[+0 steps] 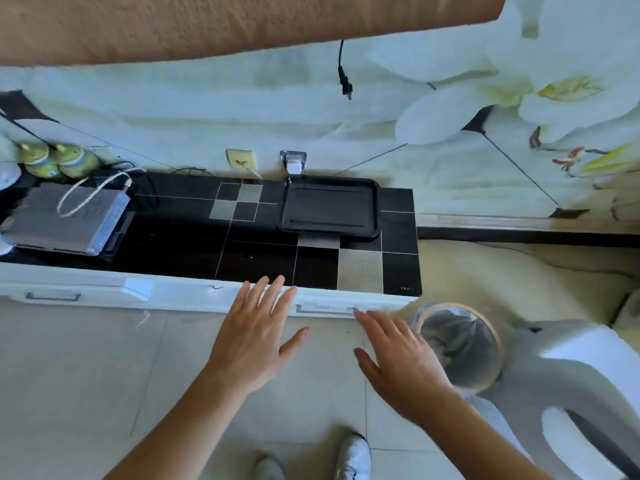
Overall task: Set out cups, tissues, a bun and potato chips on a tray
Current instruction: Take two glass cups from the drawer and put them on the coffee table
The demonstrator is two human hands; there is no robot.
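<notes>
On the far right part of the black tiled desk [242, 251], close against the wall: black tray [329, 206], flat, nothing on it. No cups, tissues, bun or chips anywhere in view. Just behind the tray, a white plug [294, 166] in a wall socket; a beige wall plate [241, 159] beside it. Over at the desk's left end, a grey box [65, 220] with a white cord [90, 192] looped over it, green bottles [55, 161] behind.

Down front, both hands out over the pale floor [86, 368], palms down, well short of the tray. Left hand [252, 337] spread wide, fingers straight, tips reaching across the desk's white front edge, grip wide open, holding nothing. Right hand [398, 355] likewise flat and loose, fingers extended toward the drawer handle [325, 310], whether touching it hard to say; grip open, nothing held.

Right of that hand, a lined bin [460, 341] on the floor, a white chair [571, 386] beside it. White shoes [353, 455] at the bottom edge.
</notes>
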